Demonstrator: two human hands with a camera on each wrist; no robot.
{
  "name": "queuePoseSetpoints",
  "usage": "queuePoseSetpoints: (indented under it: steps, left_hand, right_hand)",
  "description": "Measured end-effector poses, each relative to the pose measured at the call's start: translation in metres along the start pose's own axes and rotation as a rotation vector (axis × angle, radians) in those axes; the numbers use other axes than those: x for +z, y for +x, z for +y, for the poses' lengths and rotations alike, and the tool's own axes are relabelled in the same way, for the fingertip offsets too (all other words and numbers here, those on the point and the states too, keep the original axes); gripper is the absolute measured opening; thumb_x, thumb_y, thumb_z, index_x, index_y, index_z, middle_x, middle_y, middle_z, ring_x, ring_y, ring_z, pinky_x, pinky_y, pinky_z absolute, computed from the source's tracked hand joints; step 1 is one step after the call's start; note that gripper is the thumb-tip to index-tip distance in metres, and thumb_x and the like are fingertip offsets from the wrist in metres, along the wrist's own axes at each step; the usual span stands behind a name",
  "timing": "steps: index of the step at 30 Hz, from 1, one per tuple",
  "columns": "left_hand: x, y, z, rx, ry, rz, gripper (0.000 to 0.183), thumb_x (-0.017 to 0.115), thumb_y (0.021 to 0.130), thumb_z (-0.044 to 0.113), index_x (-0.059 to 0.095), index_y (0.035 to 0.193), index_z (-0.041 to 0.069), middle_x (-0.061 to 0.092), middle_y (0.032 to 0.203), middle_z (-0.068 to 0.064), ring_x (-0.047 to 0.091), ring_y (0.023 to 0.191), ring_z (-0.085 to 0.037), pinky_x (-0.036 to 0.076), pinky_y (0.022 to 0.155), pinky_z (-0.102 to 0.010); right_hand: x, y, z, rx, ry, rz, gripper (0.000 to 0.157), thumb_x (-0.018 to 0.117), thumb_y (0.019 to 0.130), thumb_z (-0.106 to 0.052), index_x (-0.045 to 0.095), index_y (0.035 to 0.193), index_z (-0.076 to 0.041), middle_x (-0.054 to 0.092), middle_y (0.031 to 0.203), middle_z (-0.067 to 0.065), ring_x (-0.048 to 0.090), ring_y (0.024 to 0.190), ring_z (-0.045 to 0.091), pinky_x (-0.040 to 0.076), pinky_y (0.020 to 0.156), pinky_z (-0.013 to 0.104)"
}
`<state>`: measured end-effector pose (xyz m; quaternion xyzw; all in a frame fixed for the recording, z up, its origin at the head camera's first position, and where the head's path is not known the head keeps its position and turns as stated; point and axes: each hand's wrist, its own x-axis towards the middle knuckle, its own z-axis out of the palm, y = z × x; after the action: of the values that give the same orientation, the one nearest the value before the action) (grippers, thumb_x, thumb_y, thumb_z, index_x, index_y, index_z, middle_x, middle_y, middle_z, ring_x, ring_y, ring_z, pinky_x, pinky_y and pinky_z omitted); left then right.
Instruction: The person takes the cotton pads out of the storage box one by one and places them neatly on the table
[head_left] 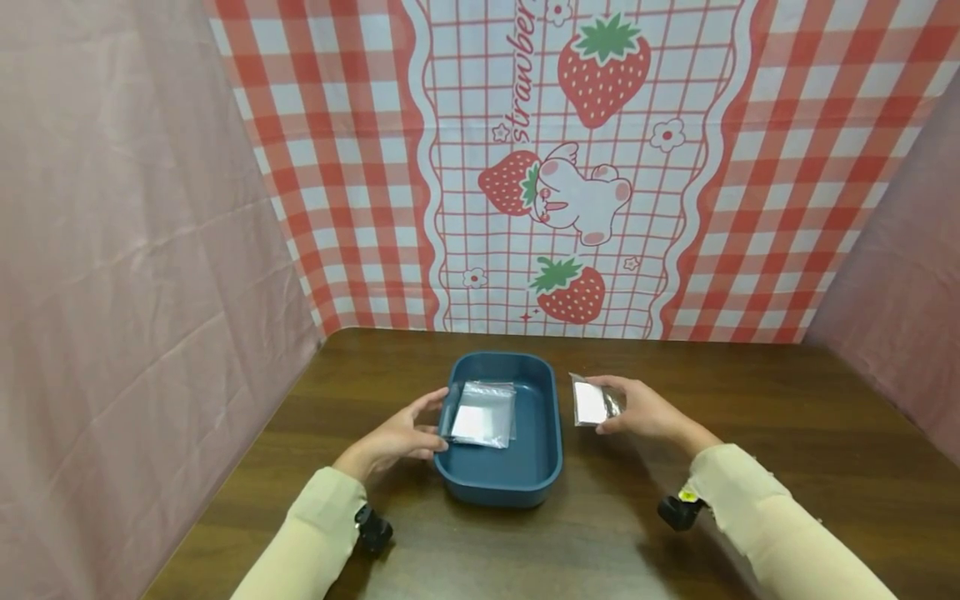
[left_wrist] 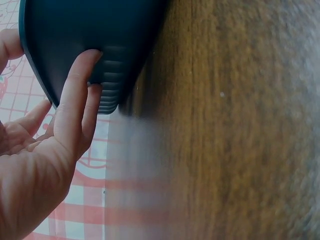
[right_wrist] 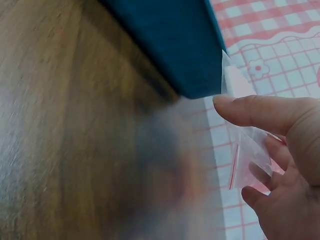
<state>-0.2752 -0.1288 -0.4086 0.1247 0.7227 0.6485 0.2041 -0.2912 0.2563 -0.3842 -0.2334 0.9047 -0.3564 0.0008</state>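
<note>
- With the left grip (head_left: 396,431), holds the left side of the blue box (head_left: 537,429), digits at the rim and against the outer wall
- With the right grip (head_left: 645,408), pinches a clear bag (head_left: 589,403) between thumb and fingers, just to the right of the box, touching no wall of it and apparently lifted off the surface (head_left: 765,392)
- Inside the box, toward the left wall: a loose stack of clear bags (head_left: 483,414), overlapping, exact number impossible to count
- Cannot tell the contents of the pinched bag, if any, behind the pale sheen, nor rule out a second layer in the same grip
- Looks partway through, as a judgement: several bags already lying in the box, at least one outside it
- Seems to leave the pinched bag as the unsettled piece, not yet released or set down
- Cannot tell from these views the direction of the work, filling or emptying, nor any further bags beyond view
</note>
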Motion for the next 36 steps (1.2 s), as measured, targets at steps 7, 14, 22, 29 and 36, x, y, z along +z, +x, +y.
queuePoseSetpoints:
  steps: [7,14,22,29,36]
  left_hand:
    - [0.0,0.001,0.0,-0.009,0.01,0.015,0.084,0.066,0.076,-0.008,0.027,0.147,0.016,0.028,0.143,-0.018,0.05,0.112,-0.033,0.053,0.068,-0.033]
    - [0.001,0.001,0.002,-0.021,0.018,0.019,0.083,0.066,0.077,-0.008,0.028,0.147,0.017,0.029,0.143,-0.018,0.05,0.112,-0.033,0.053,0.068,-0.033]
    - [0.001,0.001,0.002,-0.024,0.016,0.023,0.084,0.067,0.076,-0.008,0.028,0.147,0.017,0.029,0.143,-0.017,0.051,0.112,-0.033,0.053,0.068,-0.033]
    - [0.001,0.001,0.001,-0.029,0.021,0.032,0.084,0.067,0.076,-0.008,0.029,0.146,0.018,0.029,0.143,-0.017,0.051,0.112,-0.032,0.053,0.067,-0.032]
    - [0.001,0.001,0.002,-0.023,0.012,0.031,0.085,0.067,0.075,-0.009,0.029,0.147,0.017,0.03,0.143,-0.017,0.051,0.111,-0.032,0.053,0.067,-0.032]
  right_hand:
    - [0.005,-0.002,0.013,0.004,-0.033,-0.032,0.067,0.082,0.067,-0.009,0.053,0.127,0.001,0.058,0.108,0.016,0.05,0.088,0.025,0.044,0.074,0.037]
    - [0.009,-0.001,0.022,-0.039,-0.072,-0.094,0.07,0.082,0.067,-0.014,0.052,0.127,0.005,0.056,0.119,0.022,0.05,0.097,0.027,0.042,0.083,0.044]
    - [0.011,0.001,0.033,-0.044,-0.118,-0.145,0.072,0.083,0.066,-0.018,0.052,0.126,0.006,0.054,0.122,0.025,0.05,0.101,0.029,0.04,0.087,0.048]
    - [0.01,0.002,0.039,-0.012,-0.111,-0.186,0.074,0.082,0.068,-0.023,0.05,0.129,0.005,0.049,0.127,0.027,0.048,0.104,0.032,0.039,0.088,0.049]
    - [0.01,0.001,0.043,-0.027,-0.123,-0.224,0.077,0.082,0.069,-0.029,0.048,0.131,0.003,0.047,0.129,0.026,0.046,0.107,0.034,0.038,0.088,0.049]
